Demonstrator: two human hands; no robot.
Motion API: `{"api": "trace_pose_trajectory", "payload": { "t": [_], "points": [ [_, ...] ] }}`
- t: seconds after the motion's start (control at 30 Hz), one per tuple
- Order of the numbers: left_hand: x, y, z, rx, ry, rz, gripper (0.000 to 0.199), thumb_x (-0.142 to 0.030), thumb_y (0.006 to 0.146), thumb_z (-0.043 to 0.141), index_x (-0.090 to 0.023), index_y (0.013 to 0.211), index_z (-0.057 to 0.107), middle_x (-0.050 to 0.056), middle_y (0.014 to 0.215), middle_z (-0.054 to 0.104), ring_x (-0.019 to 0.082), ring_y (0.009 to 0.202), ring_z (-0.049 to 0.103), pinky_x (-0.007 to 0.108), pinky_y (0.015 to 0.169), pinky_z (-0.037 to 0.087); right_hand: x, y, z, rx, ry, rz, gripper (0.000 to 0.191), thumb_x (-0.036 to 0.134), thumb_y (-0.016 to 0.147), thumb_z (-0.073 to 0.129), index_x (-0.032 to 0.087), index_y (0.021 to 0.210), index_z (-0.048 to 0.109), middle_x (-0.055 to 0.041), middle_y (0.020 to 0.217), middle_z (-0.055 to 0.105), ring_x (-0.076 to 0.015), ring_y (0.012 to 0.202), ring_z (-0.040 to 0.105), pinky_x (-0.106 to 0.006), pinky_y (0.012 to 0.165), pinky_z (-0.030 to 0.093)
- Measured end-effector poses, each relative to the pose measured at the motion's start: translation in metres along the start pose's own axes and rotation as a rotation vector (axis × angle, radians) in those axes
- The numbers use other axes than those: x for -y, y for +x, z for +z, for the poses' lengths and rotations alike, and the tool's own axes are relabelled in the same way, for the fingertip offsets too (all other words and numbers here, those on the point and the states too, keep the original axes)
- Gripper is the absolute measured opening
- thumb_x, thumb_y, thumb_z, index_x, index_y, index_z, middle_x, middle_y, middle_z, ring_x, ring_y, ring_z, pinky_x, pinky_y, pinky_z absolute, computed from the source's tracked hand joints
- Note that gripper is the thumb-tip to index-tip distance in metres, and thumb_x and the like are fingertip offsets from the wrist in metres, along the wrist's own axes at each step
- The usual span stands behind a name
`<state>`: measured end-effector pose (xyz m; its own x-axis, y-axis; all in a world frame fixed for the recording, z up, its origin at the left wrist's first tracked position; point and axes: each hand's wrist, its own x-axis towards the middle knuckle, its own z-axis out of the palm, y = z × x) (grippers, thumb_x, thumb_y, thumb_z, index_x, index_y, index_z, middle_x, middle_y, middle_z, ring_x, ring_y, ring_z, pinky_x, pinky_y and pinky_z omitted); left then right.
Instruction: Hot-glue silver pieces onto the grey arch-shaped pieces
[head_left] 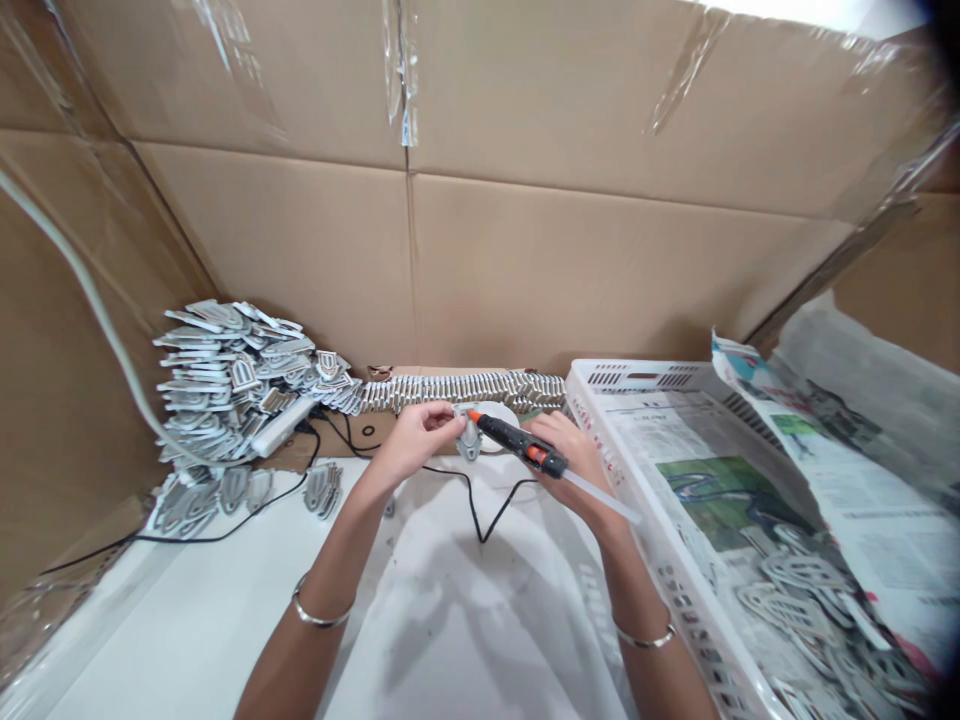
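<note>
A black and orange hot glue gun (517, 442) lies in the grip of my right hand (571, 450), its handle mostly hidden. Its orange nozzle points left, and a translucent glue stick (604, 497) sticks out of its back end. My left hand (424, 432) pinches a small grey arched piece (469, 442) by its upper part, right at the nozzle tip. Behind the gun, a white round disc (499, 415) is partly covered.
A heap of grey and white arched pieces (225, 370) stands at left, beside a white power strip (283, 428). A long row of pieces (457, 387) lines the cardboard wall (525, 270). At right, a white plastic basket (637, 375) holds newspaper and more pieces. A black cable (481, 535) crosses the white table.
</note>
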<state>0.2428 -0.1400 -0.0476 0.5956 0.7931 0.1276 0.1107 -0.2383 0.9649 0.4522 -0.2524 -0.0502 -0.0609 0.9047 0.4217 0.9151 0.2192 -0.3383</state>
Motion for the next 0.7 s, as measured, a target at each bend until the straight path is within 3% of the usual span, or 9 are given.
{"api": "trace_pose_trajectory", "payload": {
  "t": [0.27, 0.43, 0.53, 0.7],
  "points": [
    [-0.002, -0.001, -0.002, 0.020, 0.017, 0.025, 0.028, -0.041, 0.081, 0.061, -0.014, 0.075, 0.062, 0.000, 0.071, 0.056, 0.013, 0.067, 0.050, 0.023, 0.062, 0.036, 0.000, 0.000, 0.006, -0.063, -0.021, -0.029, 0.019, 0.010, 0.085, 0.049, 0.019, 0.072, 0.060, -0.0032, 0.082, 0.065, -0.0163, 0.077, 0.047, -0.025, 0.065, 0.034],
    [-0.001, -0.001, -0.003, -0.006, 0.040, 0.003, 0.031, -0.043, 0.080, 0.062, -0.015, 0.069, 0.059, -0.003, 0.065, 0.052, 0.011, 0.060, 0.045, 0.022, 0.056, 0.033, -0.003, -0.001, 0.007, -0.153, -0.027, -0.010, 0.024, 0.015, 0.088, 0.047, 0.019, 0.066, 0.054, -0.0023, 0.070, 0.060, -0.0157, 0.072, 0.048, -0.025, 0.064, 0.034],
    [0.005, 0.002, -0.006, -0.017, -0.007, -0.028, 0.030, -0.044, 0.077, 0.065, -0.015, 0.072, 0.060, -0.002, 0.068, 0.057, 0.011, 0.063, 0.051, 0.022, 0.058, 0.037, -0.011, -0.002, -0.001, -0.173, -0.116, 0.169, 0.023, 0.026, 0.088, 0.050, 0.020, 0.066, 0.055, -0.0031, 0.069, 0.061, -0.0169, 0.070, 0.052, -0.026, 0.062, 0.034],
    [0.030, 0.012, -0.013, -0.049, -0.010, -0.073, 0.041, -0.042, 0.073, 0.069, -0.013, 0.102, 0.064, 0.001, 0.074, 0.065, 0.015, 0.067, 0.061, 0.025, 0.064, 0.045, -0.031, -0.003, 0.001, 0.140, -0.342, 0.584, 0.039, 0.052, 0.089, 0.048, 0.021, 0.094, 0.071, -0.0111, 0.085, 0.072, -0.0260, 0.077, 0.065, -0.030, 0.061, 0.038]
  ]
}}
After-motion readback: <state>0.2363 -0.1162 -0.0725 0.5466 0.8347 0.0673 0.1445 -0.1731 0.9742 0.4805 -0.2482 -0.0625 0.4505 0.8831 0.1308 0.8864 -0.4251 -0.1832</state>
